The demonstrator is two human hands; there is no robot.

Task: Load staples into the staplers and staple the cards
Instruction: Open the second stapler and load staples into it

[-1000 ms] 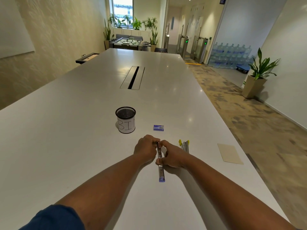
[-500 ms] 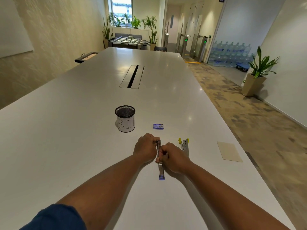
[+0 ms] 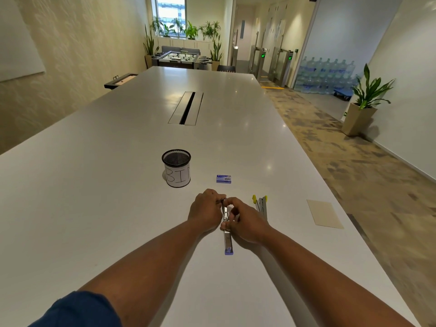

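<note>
Loading stage: left hand [image 3: 205,211] and right hand [image 3: 245,223] both pinching purple stapler [image 3: 227,228] at table centre. Yellow stapler [image 3: 260,205] at 3 o'clock untouched; cards [image 3: 324,214] further right, unstapled.

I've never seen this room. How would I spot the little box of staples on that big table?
Start at the long white table and find the black mesh cup with BIN written on its white label. Just right of it, beyond the two hands, lies the staple box. It is the only small, flat, blue packet there; the staplers are long and metallic, the card tan.
</note>
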